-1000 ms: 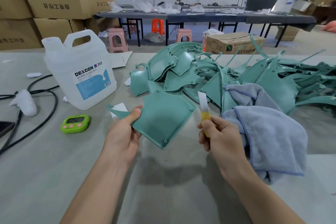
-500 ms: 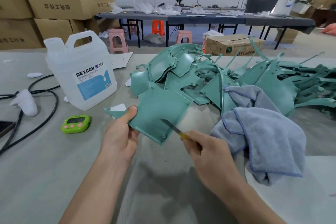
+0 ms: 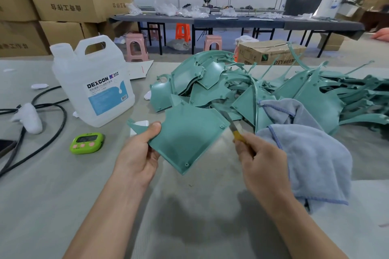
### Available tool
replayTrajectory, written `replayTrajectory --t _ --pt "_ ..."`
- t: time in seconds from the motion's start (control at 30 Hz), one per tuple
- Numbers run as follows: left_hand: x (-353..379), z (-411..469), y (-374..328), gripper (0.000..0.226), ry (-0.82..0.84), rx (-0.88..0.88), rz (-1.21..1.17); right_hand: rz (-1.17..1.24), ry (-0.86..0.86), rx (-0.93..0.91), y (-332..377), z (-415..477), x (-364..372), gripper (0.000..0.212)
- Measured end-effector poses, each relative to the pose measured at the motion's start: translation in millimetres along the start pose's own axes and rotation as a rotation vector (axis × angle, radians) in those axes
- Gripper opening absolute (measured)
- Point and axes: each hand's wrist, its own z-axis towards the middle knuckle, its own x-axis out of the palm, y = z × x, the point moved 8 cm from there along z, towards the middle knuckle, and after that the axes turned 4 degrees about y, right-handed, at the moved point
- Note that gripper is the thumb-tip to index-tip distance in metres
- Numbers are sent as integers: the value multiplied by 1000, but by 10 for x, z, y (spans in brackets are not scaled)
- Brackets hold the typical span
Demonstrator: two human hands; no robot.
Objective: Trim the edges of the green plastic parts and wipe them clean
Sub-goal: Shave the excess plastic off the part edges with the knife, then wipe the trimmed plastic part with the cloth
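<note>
My left hand (image 3: 136,160) pinches the green part (image 3: 187,139) by its left edge, above the worktop (image 3: 52,185). My right hand (image 3: 261,160) has its fingers wrapped round the knife (image 3: 232,127). Its blade has moved from the part's lower edge up to its right corner.

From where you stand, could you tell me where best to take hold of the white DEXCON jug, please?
I would take the jug by the moulded loop handle on top, coming from above. It stands upright, the handle's opening faces us, and its wide, smooth body looks too broad for one hand.
</note>
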Motion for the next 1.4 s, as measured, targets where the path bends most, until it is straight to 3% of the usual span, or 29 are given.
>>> replayTrajectory --t 0.13,0.23,0.33,0.43,0.53,0.63,0.7,0.77,0.8,0.93,1.0,1.07,1.13,1.2,1.27,1.4 --pt "-11 0 -15 10 -2 -12 -41 6 110 -36 85 -131 153 30" --pt "-34 3 -55 10 -7 25 -4 -14 121 61 -2 -128 149 34" --pt "-9 -6 -51 14 32 25 99 -30 152 212 -117 -77 138 13" --pt "-27 -18 -32 13 26 -2 175 -162 -43 259 -155 -15 -160 47" --pt "2 -30 27 12 49 -28 346 -334 -302 231 -194 49 -621 49" --pt "22 -25 132 11 57 -43 505 -619 -22 481 -578 91 -690 79" --pt "38 -16 200 13 76 -54 584 -739 170 558 -721 63 -638 63" --pt "53 2 245 18 116 -52 643 -696 89 458 -570 132 -704 22" --pt "58 7 272 21 142 -57 655 -623 -6 391 -478 165 -780 13" --pt "115 16 427 29 230 -162 468 -340 -239 84 225 112 -944 22" --pt "104 16 456 30 159 -198 402 -339 -166 -84 655 10 -695 25" --pt "60 19 444 38 126 -214 393 -378 62 -217 932 -105 -184 29" --pt "117 -17 487 64 241 -301 285 -432 363 -234 982 -256 392 49" --pt "159 -42 486 79 329 -358 217 -459 515 -199 914 -337 731 67" --pt "139 -35 481 77 308 -382 186 -467 546 -198 895 -344 824 68" --pt "105 -5 476 45 246 -329 230 -606 448 -370 1017 -489 733 41"
